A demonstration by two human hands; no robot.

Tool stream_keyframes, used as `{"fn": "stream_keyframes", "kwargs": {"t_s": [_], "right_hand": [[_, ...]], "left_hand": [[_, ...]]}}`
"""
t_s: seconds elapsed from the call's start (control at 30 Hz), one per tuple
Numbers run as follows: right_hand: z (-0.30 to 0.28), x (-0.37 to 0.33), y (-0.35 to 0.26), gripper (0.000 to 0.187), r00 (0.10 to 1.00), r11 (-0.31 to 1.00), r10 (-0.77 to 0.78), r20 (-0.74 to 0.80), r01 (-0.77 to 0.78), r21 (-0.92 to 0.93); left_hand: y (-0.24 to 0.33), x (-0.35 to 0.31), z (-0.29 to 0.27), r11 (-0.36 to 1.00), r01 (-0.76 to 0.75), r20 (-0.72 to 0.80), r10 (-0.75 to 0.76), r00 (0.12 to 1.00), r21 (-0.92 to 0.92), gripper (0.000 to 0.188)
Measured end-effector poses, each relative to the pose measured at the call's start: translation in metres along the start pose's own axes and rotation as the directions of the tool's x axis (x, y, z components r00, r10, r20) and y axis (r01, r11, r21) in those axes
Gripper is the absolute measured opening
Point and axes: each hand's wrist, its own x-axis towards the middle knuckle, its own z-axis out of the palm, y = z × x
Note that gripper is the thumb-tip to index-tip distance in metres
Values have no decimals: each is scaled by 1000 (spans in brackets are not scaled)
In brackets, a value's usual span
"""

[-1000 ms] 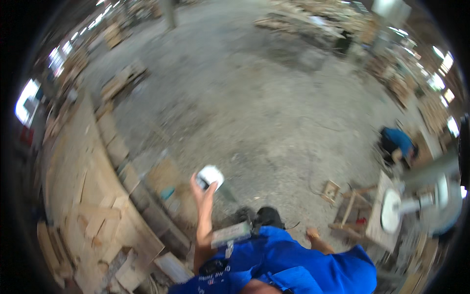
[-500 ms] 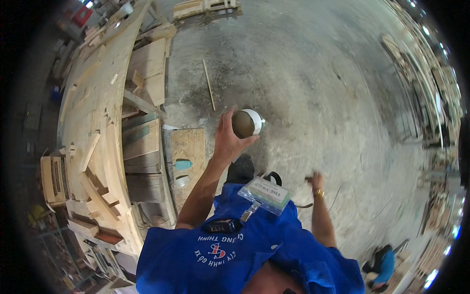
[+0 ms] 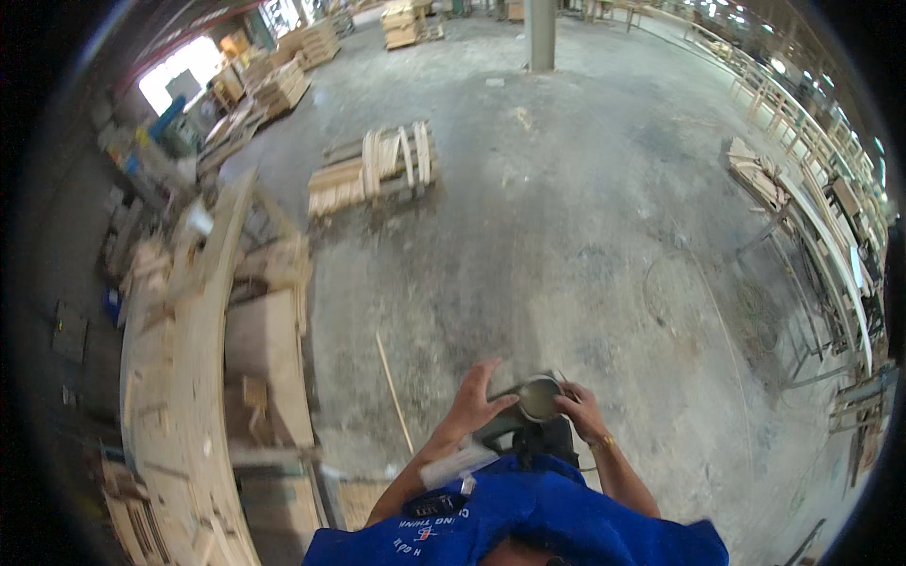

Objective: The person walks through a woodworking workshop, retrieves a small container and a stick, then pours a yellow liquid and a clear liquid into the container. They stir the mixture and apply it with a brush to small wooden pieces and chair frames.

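Although the left hand (image 3: pixel 472 406) had been gripping the round container (image 3: pixel 539 400) alone, the right hand (image 3: pixel 581 411) now grasped its rim while the left spread loosely beside it, apparently handing over.

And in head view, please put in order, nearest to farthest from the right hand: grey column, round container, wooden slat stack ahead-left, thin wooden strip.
1. Round container: at the right hand's fingers.
2. Thin wooden strip: on the floor, left.
3. Wooden slat stack: farther ahead, left.
4. Grey column: far ahead, near the top.
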Motion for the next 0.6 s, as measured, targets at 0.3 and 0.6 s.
{"fn": "stream_keyframes", "kwargs": {"t_s": [0.3, 0.6], "right_hand": [[-90, 388, -186, 49, 977, 987, -157, 143, 159, -6], [-128, 862, -347, 39, 924, 765, -178, 339, 346, -542]], "left_hand": [[-72, 393, -84, 886, 437, 532, -298, 792, -155, 49], [-167, 664, -212, 774, 612, -193, -633, 749, -165, 35]]}}
